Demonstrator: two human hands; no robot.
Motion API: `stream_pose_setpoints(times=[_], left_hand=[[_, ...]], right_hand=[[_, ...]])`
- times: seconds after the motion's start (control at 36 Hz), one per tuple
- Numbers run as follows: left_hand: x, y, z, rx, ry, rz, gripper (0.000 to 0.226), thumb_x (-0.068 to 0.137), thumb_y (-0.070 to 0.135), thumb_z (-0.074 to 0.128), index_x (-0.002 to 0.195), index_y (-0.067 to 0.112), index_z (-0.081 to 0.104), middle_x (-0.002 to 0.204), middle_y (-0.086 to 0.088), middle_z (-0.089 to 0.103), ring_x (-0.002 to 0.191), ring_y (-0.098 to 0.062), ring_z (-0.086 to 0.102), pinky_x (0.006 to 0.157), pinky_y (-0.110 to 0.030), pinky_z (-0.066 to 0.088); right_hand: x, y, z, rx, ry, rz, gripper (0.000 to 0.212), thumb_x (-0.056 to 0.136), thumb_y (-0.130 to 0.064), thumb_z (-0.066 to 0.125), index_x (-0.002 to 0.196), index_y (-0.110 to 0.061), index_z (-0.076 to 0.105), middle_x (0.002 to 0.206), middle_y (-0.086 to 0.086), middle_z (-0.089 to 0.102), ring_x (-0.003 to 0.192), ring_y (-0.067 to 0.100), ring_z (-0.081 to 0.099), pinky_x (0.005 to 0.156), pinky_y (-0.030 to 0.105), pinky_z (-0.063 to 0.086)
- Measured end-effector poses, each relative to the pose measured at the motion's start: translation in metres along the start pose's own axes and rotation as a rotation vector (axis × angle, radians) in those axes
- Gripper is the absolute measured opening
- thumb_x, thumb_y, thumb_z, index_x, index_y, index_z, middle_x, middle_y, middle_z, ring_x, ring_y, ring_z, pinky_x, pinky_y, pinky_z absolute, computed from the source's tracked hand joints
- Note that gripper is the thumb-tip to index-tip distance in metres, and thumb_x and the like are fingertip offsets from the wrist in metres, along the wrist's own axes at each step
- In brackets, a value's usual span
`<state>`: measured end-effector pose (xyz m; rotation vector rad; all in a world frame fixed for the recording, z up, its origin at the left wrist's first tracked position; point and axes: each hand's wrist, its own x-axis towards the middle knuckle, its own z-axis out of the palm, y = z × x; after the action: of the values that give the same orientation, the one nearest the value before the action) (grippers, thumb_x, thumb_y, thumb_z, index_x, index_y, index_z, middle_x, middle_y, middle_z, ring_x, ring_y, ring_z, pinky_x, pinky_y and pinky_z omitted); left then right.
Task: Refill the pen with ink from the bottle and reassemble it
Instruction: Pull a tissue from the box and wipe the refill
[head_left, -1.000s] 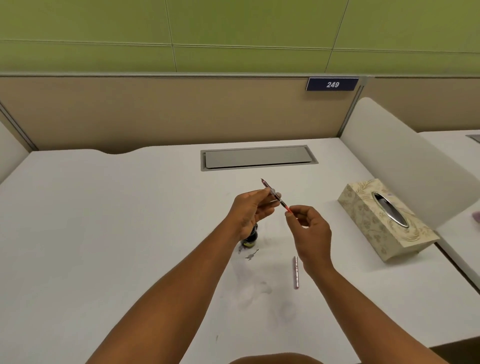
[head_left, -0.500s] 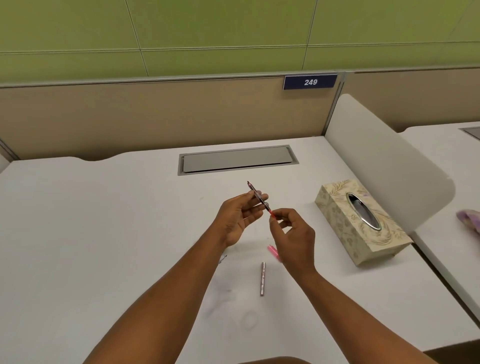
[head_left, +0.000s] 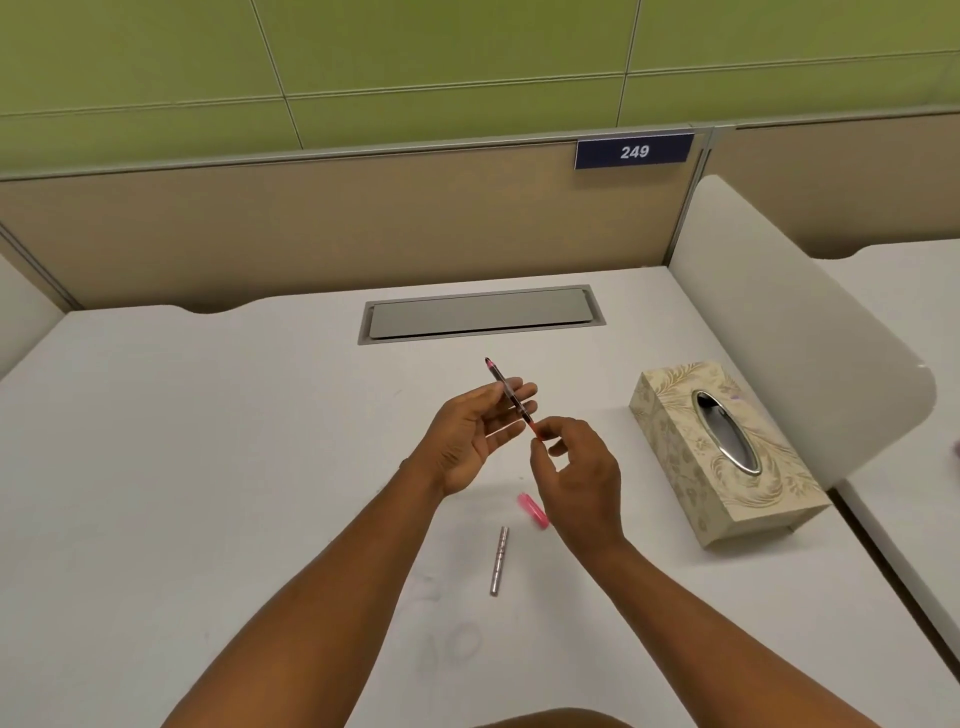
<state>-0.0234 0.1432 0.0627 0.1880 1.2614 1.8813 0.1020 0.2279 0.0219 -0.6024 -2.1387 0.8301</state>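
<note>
I hold a thin pen insert (head_left: 506, 392), dark with a red lower end, tilted above the white desk (head_left: 208, 467). My left hand (head_left: 470, 436) pinches its middle, the other fingers spread. My right hand (head_left: 576, 478) grips the red end between thumb and forefinger. A silver pen barrel (head_left: 499, 560) lies on the desk below my hands. A pink pen piece (head_left: 533, 510) lies beside my right wrist. The ink bottle is hidden from view, behind my left forearm or hand.
A patterned tissue box (head_left: 722, 457) stands at the right. A grey cable hatch (head_left: 480, 313) is set into the desk at the back. A white divider panel (head_left: 779, 332) rises along the right edge. Faint ink smudges mark the desk near the barrel.
The ink bottle seen under my left hand a second ago is out of sight now. The pink piece has come into view. The fingers of my left hand have spread wider.
</note>
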Motion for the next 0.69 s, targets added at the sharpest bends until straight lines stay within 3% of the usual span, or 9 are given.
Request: stream_pose_setpoints(times=[0.22,0.36,0.56,0.69], left_hand=[[0.011,-0.008,0.008,0.037,0.066,-0.002,0.027,0.105,0.021,0.048,0.118,0.006,0.067,0.118,-0.012,0.074,0.112,-0.030,0.070,0.099,-0.040,0.053],[0.019,-0.013,0.016,0.047,0.071,-0.032,0.026,0.103,0.022,0.051,0.115,0.007,0.069,0.115,-0.011,0.075,0.111,-0.028,0.070,0.095,-0.037,0.054],[0.026,-0.021,0.024,0.045,0.043,-0.062,0.024,0.102,0.020,0.053,0.114,0.007,0.069,0.117,-0.011,0.075,0.112,-0.027,0.070,0.096,-0.037,0.053],[0.026,-0.025,0.026,0.065,0.040,-0.062,0.022,0.102,0.020,0.054,0.112,0.008,0.069,0.115,-0.010,0.075,0.110,-0.026,0.071,0.091,-0.034,0.054]], right_hand=[[0.008,0.019,-0.019,0.022,-0.119,0.058,0.025,0.089,-0.022,0.071,0.113,-0.019,0.066,0.104,-0.008,0.067,0.082,0.007,0.064,0.071,0.014,0.050],[0.026,0.036,-0.046,-0.012,-0.095,0.090,0.016,0.090,-0.020,0.066,0.106,-0.018,0.070,0.094,-0.010,0.068,0.077,0.003,0.063,0.066,0.020,0.051],[0.063,0.060,-0.087,-0.074,-0.053,0.134,0.008,0.089,-0.014,0.066,0.092,-0.018,0.072,0.079,-0.013,0.067,0.070,-0.002,0.061,0.065,0.010,0.042],[0.086,0.078,-0.117,-0.164,-0.093,0.162,0.011,0.091,-0.022,0.064,0.095,-0.019,0.073,0.081,-0.008,0.071,0.072,0.007,0.065,0.073,0.030,0.053]])
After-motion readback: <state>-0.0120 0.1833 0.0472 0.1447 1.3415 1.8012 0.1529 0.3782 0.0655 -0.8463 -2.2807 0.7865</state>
